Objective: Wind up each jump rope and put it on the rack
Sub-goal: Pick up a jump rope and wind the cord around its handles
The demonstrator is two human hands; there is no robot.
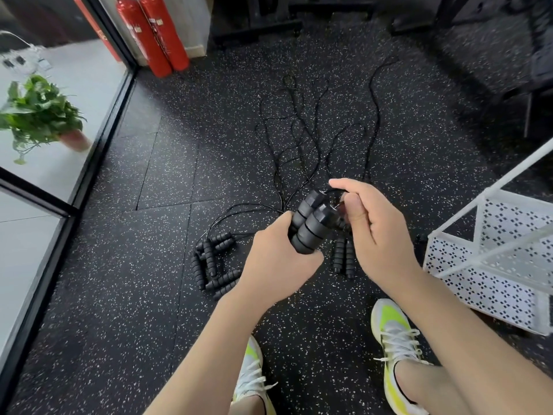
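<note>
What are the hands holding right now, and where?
Left hand grips two rope handles together around their lower ends; right hand pinches the cord at their tops.

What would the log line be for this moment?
left hand: grips paired handles | right hand: winding cord | rack: no rope visible
</note>
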